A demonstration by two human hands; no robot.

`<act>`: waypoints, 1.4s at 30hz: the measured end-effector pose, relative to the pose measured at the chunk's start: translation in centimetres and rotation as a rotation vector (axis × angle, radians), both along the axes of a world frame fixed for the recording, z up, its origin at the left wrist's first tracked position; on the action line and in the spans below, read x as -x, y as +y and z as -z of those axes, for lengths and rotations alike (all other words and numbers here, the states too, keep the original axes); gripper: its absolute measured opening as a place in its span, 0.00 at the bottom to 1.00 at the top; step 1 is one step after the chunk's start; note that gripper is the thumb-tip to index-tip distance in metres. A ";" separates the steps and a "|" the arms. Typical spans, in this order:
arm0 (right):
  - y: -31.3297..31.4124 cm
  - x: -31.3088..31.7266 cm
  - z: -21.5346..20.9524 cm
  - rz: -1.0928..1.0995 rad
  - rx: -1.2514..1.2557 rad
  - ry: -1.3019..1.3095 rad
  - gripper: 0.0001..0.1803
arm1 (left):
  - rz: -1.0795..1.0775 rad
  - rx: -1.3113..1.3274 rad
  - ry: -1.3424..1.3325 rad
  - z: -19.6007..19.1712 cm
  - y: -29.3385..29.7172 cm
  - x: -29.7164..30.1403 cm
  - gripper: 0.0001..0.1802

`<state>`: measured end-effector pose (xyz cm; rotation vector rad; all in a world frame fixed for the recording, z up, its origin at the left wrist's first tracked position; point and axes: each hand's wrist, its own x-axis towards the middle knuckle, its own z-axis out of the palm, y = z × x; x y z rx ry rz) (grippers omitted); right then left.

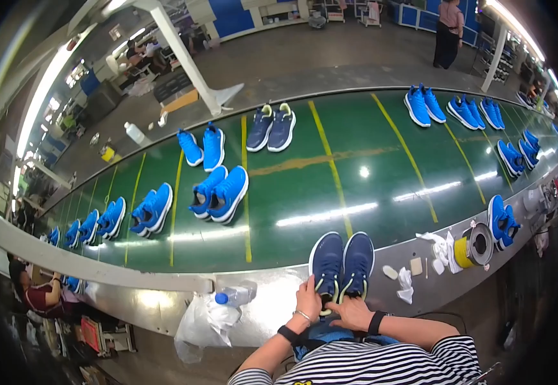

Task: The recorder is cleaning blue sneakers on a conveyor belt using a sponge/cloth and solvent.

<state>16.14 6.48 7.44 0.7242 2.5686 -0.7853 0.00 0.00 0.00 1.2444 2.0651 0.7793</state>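
Striped shirt foremost, its wearer stands at a green belt crossed by yellow lines and dotted with blue shoes in pairs. Alongside runs a metal ledge, a clear bag draped over its near side at left. At the ledge, directly before the wearer, is a navy pair, toes reaching past the belt's near edge (whether the soles bear on the metal cannot be told). Should the belt be running, contact could tug those toes sideways and part the pair. The left hand has its fingers closed around the left shoe's heel; a hard pull there might stretch the collar. The right hand bends over the heel openings, but whether its partly hidden fingers grip cannot be told. At right, a yellow roll could trundle away if knocked; a blue-capped bottle, lying by the bag, likewise. Smaller still, crumpled tissue and a thin stick lie loose, where a careless forearm might sweep them off.
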 end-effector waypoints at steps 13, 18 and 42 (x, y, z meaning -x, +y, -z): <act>28.1 -8.4 -12.3 0.295 0.039 0.075 0.41 | 0.149 0.041 0.047 -11.7 10.5 6.4 0.26; 40.2 -19.0 -5.3 0.497 -0.310 0.095 0.35 | 0.146 0.068 0.259 -10.1 14.9 11.0 0.26; 10.3 -11.4 -22.3 0.799 -0.369 1.115 0.06 | 0.310 0.723 0.607 -4.8 17.5 37.7 0.17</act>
